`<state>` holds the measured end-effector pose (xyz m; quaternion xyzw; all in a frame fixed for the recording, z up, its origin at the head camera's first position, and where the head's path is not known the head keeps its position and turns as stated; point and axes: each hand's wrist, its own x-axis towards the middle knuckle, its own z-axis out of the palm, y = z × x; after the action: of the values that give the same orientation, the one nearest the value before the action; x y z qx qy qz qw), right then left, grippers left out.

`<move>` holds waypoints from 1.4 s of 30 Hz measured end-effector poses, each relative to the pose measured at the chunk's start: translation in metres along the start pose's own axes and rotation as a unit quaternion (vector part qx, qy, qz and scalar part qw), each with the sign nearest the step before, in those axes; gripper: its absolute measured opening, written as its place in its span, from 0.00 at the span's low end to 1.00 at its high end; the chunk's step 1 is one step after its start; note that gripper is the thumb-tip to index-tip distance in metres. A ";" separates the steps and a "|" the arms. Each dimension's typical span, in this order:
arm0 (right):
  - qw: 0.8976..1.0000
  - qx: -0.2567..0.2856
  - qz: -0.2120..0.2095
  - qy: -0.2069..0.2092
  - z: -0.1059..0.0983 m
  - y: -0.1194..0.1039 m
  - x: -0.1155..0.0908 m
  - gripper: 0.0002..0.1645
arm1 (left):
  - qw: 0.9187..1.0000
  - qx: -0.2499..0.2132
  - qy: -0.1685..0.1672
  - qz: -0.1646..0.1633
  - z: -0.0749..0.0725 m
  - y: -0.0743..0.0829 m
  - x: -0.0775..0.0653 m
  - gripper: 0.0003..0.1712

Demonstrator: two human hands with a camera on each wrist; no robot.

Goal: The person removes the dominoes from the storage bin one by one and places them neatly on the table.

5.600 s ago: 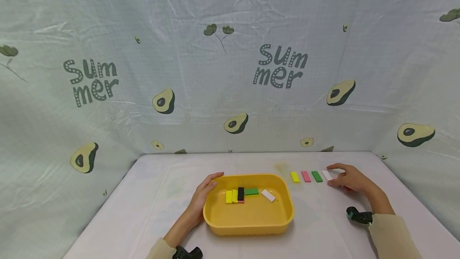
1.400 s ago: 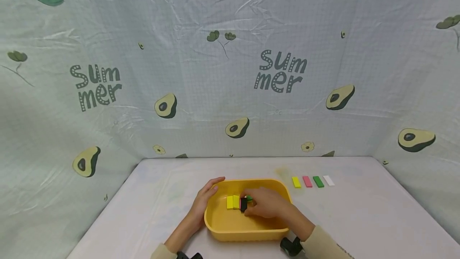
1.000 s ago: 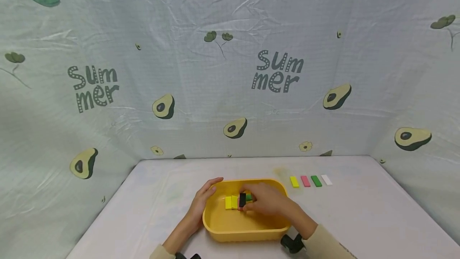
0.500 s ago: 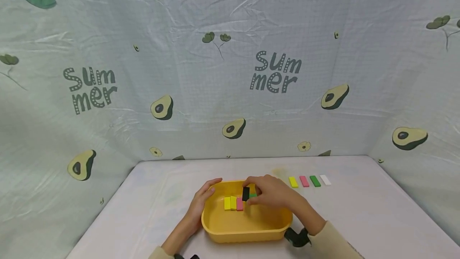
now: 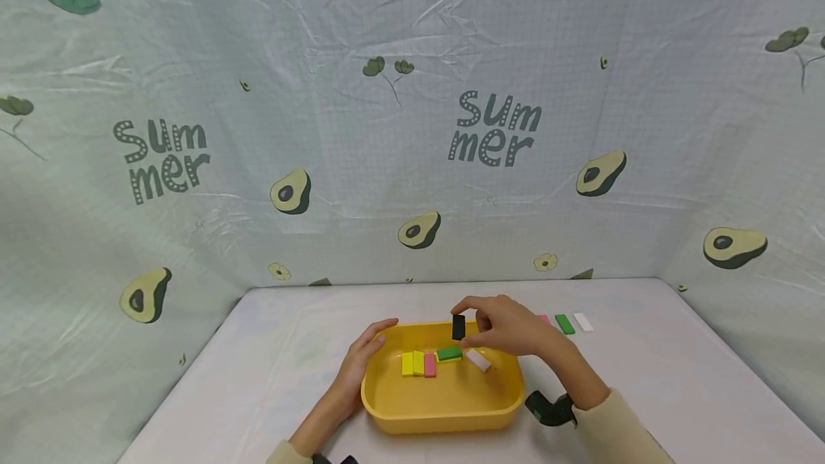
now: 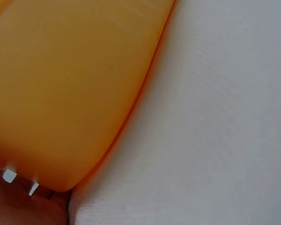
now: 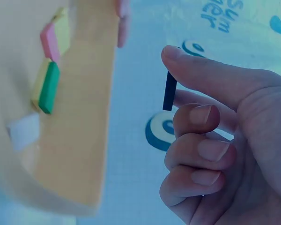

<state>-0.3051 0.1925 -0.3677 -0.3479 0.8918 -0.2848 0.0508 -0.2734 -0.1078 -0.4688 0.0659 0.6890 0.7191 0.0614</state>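
Note:
My right hand [image 5: 509, 324] pinches a small black domino [image 5: 458, 327] between thumb and fingertips, raised above the far rim of the yellow plastic tray [image 5: 445, 423]. The right wrist view shows the domino [image 7: 170, 91] edge-on below the thumb, the other fingers curled under. My left hand [image 5: 356, 364] rests against the tray's left side, fingers extended along the outer wall and thumb at the rim. Inside the tray lie two yellow dominoes [image 5: 412, 364] beside a pink domino [image 5: 430, 365], a green domino [image 5: 449, 353] on top of a yellow one, and a tilted white domino [image 5: 478, 360].
Right of the tray, a row of spaced dominoes lies on the white-covered table [image 5: 290, 328]: a green one [image 5: 564, 324], a white one [image 5: 583, 321] and a partly covered pink one [image 5: 544, 319]. A printed cloth [image 5: 361, 134] hangs behind.
The right hand set down the white domino at the row's end, then reached into the tray. It took the black domino off the pink one and raised it toward the back right.

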 end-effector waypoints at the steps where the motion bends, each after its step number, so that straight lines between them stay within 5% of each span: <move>1: 1.000 0.002 -0.002 0.002 -0.002 0.001 -0.001 0.27 | 1.000 0.000 0.000 0.001 0.000 0.000 0.000 0.31; 32: 0.994 0.042 0.070 0.072 -0.072 0.041 -0.048 0.30 | 1.000 -0.002 0.001 0.002 -0.001 -0.001 -0.001 0.30; 42: 0.991 0.001 0.102 0.086 -0.080 0.066 -0.067 0.31 | 1.000 0.006 0.002 0.004 -0.001 -0.001 0.000 0.30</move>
<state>-0.3168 0.3136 -0.3444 -0.2289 0.9234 -0.3079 0.0031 -0.2731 -0.1089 -0.4700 0.0677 0.6928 0.7157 0.0567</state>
